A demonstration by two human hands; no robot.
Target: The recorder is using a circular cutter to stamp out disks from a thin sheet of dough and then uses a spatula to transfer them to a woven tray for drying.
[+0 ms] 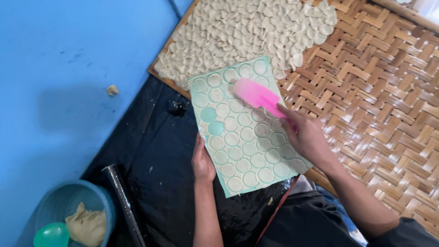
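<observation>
My left hand (202,161) grips the near left edge of a pale green mould sheet (204,102) whose round holes are filled with cream dough discs. Two holes on its left side stand empty. My right hand (305,136) is closed on a pink spatula (257,95), its blade lying on the upper part of the sheet. The sheet rests tilted over the edge of a woven bamboo tray (379,91). A heap of thin dough rounds (247,32) covers the tray's far left part.
A blue wall (68,82) rises on the left with a scrap of dough stuck to it. Black plastic sheeting (155,155) covers the surface below. At bottom left a blue basket (64,201) holds a lump of dough and a green bowl (51,235).
</observation>
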